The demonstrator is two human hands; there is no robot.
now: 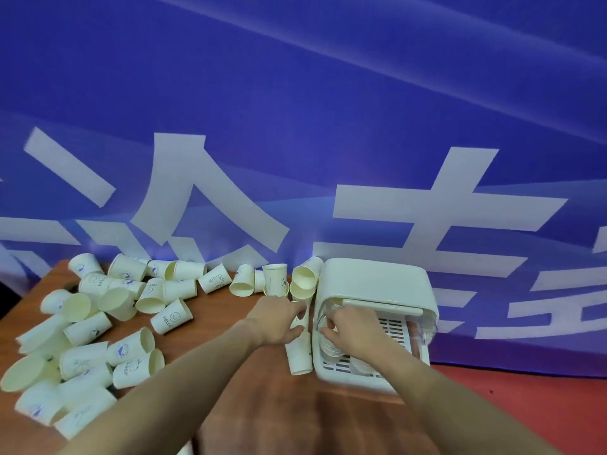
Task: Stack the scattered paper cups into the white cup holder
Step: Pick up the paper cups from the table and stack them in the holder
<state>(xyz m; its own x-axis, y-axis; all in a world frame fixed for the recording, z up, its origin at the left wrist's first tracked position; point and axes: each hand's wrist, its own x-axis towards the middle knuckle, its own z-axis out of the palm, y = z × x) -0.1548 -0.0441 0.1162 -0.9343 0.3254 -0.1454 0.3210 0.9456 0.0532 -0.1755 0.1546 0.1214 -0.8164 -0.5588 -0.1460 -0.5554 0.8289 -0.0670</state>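
Observation:
The white cup holder [374, 284] stands at the table's right end, its lid raised over a slotted tray. My right hand [353, 330] reaches into its opening and pinches the rims of nested paper cups [328, 348] lying inside. Just left of the holder, my left hand [279, 320] grips a stack of paper cups [299, 356] that points toward me. Several loose paper cups [98, 323] with small blue prints lie tipped and scattered over the left half of the table.
The brown wooden table [249, 389] ends at the left near the cup pile. More cups [303, 279] crowd the back edge beside the holder. A blue banner [295, 126] hangs right behind. Red floor [525, 405] shows to the right.

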